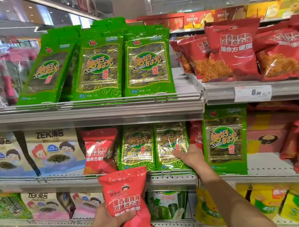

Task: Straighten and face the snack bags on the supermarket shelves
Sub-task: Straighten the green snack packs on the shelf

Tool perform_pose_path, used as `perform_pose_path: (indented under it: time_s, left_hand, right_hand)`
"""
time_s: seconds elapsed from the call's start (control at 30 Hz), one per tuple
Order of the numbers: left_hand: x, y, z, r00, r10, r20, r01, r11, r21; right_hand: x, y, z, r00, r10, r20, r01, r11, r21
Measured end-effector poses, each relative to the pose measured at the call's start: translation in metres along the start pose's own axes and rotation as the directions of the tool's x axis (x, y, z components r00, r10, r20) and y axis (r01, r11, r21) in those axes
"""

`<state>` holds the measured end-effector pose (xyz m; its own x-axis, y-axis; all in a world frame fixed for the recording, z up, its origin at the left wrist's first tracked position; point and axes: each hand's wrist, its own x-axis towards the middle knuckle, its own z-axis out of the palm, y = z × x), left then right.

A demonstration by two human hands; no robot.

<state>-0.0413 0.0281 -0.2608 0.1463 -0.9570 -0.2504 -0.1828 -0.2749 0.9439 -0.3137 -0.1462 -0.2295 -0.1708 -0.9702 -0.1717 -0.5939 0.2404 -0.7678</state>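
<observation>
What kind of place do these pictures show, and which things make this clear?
Most likely a supermarket snack aisle. Grey metal shelves hold rows of identical green foil seaweed bags and red noodle-snack bags, and a white price label reading 6.50 sits on the shelf edge.

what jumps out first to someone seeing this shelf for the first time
Front and centre, the left hand grips a red snack bag held up in front of the shelves. Just above it, the right hand presses flat against a green seaweed pack on the middle shelf. Up top, a row of bright green seaweed packs stands beside leaning red noodle bags.
</observation>
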Motion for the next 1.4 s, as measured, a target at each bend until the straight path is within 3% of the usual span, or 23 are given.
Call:
perform_pose_path:
  time_s: [0.07,0.17,0.4,0.47,0.53,0.67,0.77,0.83,0.93,1.17,1.4]
  left_hand:
    - [0.0,0.003,0.007,1.0,0.013,0.009,-0.013,1.0,0.001]
    - [-0.001,0.009,0.019,1.0,0.026,-0.003,-0.026,1.0,-0.002]
    - [-0.004,0.032,0.064,0.989,0.124,-0.075,-0.125,0.992,-0.014]
    - [-0.004,0.041,0.085,0.977,0.181,-0.114,-0.183,0.983,-0.003]
    - [-0.005,0.051,0.111,0.976,0.191,-0.106,-0.195,0.98,-0.027]
    - [-0.004,0.073,0.172,0.962,0.264,-0.068,-0.267,0.963,-0.036]
    - [-0.002,0.091,0.225,0.947,0.321,-0.012,-0.321,0.945,-0.055]
    - [0.001,0.101,0.262,0.936,0.353,0.011,-0.352,0.934,-0.061]
    - [0.007,0.114,0.319,0.918,0.395,0.038,-0.393,0.918,-0.051]
    - [0.038,0.143,0.419,0.882,0.461,-0.1,-0.466,0.884,-0.035]
    - [0.062,0.144,0.456,0.938,0.332,-0.096,-0.333,0.943,0.008]
  right_hand:
    - [-0.008,-0.002,0.002,0.991,-0.061,-0.115,0.035,0.975,-0.218]
    - [-0.024,-0.001,0.008,0.971,-0.14,-0.192,0.062,0.929,-0.364]
    - [-0.061,0.027,-0.003,0.943,-0.311,-0.115,0.241,0.881,-0.406]
    - [-0.08,0.045,-0.013,0.851,-0.492,-0.185,0.405,0.838,-0.365]
    - [-0.092,0.072,-0.027,0.762,-0.568,-0.311,0.495,0.821,-0.286]
    - [-0.1,0.126,-0.08,0.798,-0.408,-0.443,0.391,0.911,-0.134]
    - [-0.094,0.174,-0.12,0.82,-0.161,-0.549,0.267,0.956,0.119]
    - [-0.087,0.207,-0.142,0.845,0.029,-0.535,0.158,0.941,0.3]
    - [-0.073,0.241,-0.173,0.891,0.211,-0.402,0.036,0.85,0.526]
    - [-0.036,0.264,-0.214,0.949,0.294,-0.115,-0.113,0.656,0.746]
    - [-0.029,0.272,-0.219,0.981,0.187,-0.046,-0.086,0.639,0.765]
